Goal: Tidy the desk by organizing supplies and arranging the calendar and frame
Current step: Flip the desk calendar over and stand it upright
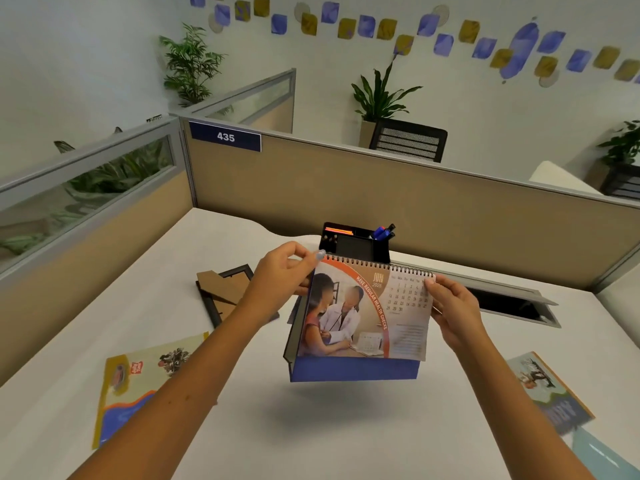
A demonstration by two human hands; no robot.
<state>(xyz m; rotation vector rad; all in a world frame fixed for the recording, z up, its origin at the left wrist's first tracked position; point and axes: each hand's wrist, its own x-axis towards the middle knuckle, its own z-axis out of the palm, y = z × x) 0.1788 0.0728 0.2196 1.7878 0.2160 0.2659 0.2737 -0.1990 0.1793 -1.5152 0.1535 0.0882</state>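
Now holding the desk calendar (363,317) aloft above the white tabletop (346,427), left hand (280,271) pinching its spiral top corner, right hand (453,306) gripping the opposite edge; picture frame (225,292) face-down behind.

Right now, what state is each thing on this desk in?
Calendar: held up off the desk, open to June.
Left hand: pinching the calendar's top left corner.
Right hand: gripping its right edge.
Picture frame: lying face down, cardboard back showing.
Organizer: upright by the partition, pens standing inside.
Left booklet: lying flat.
Right booklet: lying flat.
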